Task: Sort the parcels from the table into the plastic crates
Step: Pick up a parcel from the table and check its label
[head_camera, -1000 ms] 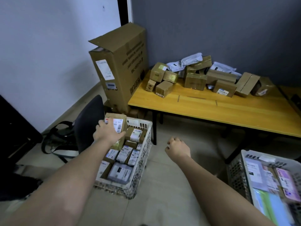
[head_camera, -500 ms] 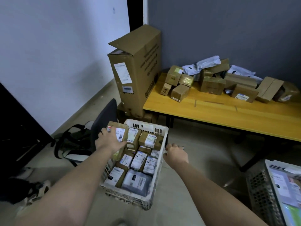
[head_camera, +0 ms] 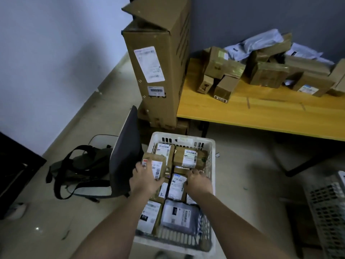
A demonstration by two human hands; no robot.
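Note:
A white plastic crate [head_camera: 211, 146] stands on the floor below me, packed with several labelled parcels. My left hand [head_camera: 144, 179] grips a small brown parcel [head_camera: 155, 164] with a white barcode label, held just above the crate's left side. My right hand [head_camera: 197, 182] reaches into the crate's right side, fingers spread and curled down onto the parcels there; it holds nothing. More brown boxes and grey mailer bags [head_camera: 261, 66] lie piled at the back of the yellow table [head_camera: 261, 113].
A tall cardboard box [head_camera: 158, 62] stands against the table's left end. A dark chair back [head_camera: 125, 157] and a black bag [head_camera: 82, 165] sit left of the crate. A second white crate [head_camera: 328, 208] is at the right edge.
I have stepped closer, so the crate now lies right under my arms. My right hand moved from the crate's outer rim to inside it. My left hand kept its parcel.

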